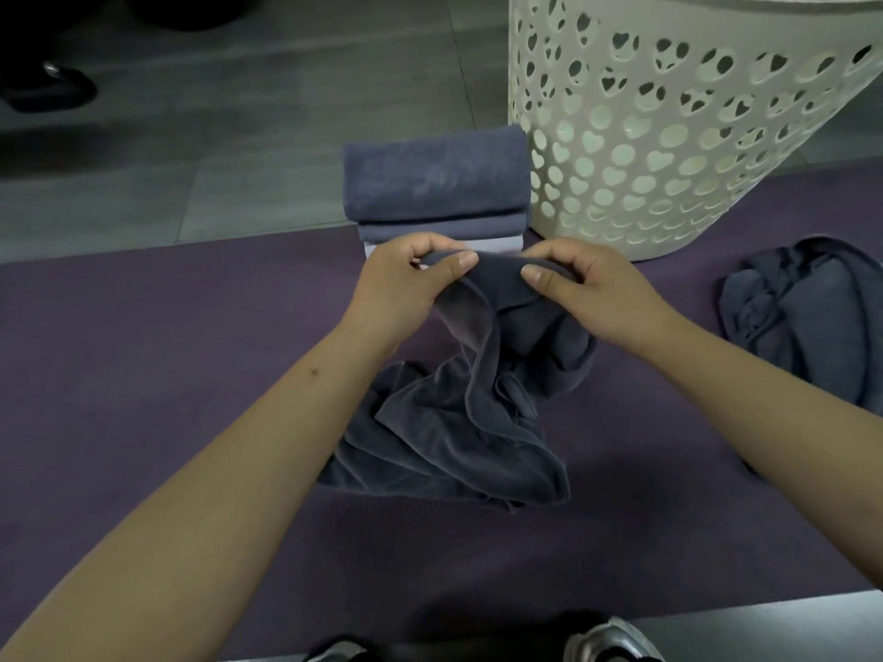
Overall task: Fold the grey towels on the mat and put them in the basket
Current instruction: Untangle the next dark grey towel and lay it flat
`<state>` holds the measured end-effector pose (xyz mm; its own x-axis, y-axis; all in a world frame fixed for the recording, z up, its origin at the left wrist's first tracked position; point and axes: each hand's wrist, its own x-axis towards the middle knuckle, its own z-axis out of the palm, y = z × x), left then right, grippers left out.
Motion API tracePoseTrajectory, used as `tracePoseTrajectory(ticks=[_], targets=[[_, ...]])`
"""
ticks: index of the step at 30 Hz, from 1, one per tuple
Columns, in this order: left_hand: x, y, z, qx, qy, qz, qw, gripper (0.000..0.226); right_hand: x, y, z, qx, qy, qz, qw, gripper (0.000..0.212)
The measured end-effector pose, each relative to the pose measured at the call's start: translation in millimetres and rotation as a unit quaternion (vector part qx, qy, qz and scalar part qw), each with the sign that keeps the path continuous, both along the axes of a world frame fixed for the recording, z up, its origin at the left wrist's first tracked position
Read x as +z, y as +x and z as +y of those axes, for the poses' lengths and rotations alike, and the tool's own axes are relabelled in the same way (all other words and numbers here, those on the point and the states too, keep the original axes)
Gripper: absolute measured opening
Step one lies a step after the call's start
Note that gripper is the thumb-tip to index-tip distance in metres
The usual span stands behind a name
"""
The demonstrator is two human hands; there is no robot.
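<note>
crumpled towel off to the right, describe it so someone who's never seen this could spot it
Find the cream basket with heart-shaped holes standing on the purple mat. Just right of its base lies the loose towel, a rumpled grey heap untouched by either hand.

A purple mat is lying across the grey tiled floor. On it a crumpled grey towel is resting at centre, another crumpled towel at three o'clock, a folded towel stack at twelve, and a perforated cream basket at one.
</note>
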<state>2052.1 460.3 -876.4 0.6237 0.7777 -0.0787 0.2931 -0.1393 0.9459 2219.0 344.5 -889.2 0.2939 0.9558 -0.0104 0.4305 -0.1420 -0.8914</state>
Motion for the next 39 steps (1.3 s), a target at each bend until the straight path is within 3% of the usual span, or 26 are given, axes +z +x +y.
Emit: tracePoseTrajectory(ticks=[3,6,9,13,16,20,25,28,29,31,33,36,38,39], targets=[[-8.4,-25.6,-6.9,0.016,-0.019,0.052,0.998,0.015,-3.5,-10.9,2.0,0.029,-0.042,-0.018,0.999,0.014],[-31.0,-60.8,-11.8,0.043,-0.187,0.077,0.978,0.012,-17.8,-21.5,4.1,0.097,-0.168,-0.028,0.981,0.021],[-47.9,-91.5,-22.5,0.071,-0.304,0.056,0.948,0.024,-40.3,-32.1,6.9,0.142,-0.199,-0.066,0.967,0.024],[-59.2,-122.4,-28.4,0.13,-0.284,0.041,0.949,0.004,-54.3,-49.5,12.6,0.215,-0.22,-0.082,0.948,0.038],[-58.9,-140.0,-23.3,0.156,-0.296,0.007,0.942,0.011,-59.2,-67.4,17.1,0.272,-0.253,-0.078,0.925,0.053],[-53.5,-144.1,-22.7,0.163,-0.301,-0.035,0.939,0.013,-56.9,-98.0,20.8,0.224,-0.141,-0.118,0.957,0.055],[-39.0,-128.6,-23.2,0.141,-0.331,-0.13,0.924,0.022,-31.9,-130.4,29.1,0.152,-0.035,-0.053,0.986,0.046],[-26.9,-119.5,-14.6,0.116,-0.365,-0.203,0.901,0.031,-17.8,-126.0,35.9,0.074,0.002,-0.011,0.997,0.021],[-23.3,-116.6,-10.9,0.106,-0.36,-0.207,0.903,0.027,-12.8,-118.4,38.9,0.058,0.011,-0.005,0.998,0.01],[-19.4,-109.2,-2.2,0.063,-0.273,-0.14,0.95,0.023,1.1,-102.3,43.7,0.043,0.006,0.017,0.999,0.008],[-17.3,-97.7,4.2,-0.022,-0.166,-0.058,0.984,0.026,17.3,-88.2,45.1,0.053,0.002,0.139,0.989,0.006],[-13.3,-69.8,3.7,-0.129,-0.109,0.031,0.985,0.023,41.9,-69.0,43.0,0.057,0.015,0.318,0.946,0.014],[-9.4,-50.7,1.0,-0.139,-0.084,0.079,0.984,0.012,53.5,-53.3,40.1,0.029,0.035,0.342,0.939,0.014],[-8.5,-44.0,1.7,-0.135,-0.067,0.087,0.985,0.019,55.5,-44.0,38.8,0.005,0.043,0.339,0.94,0.012]])
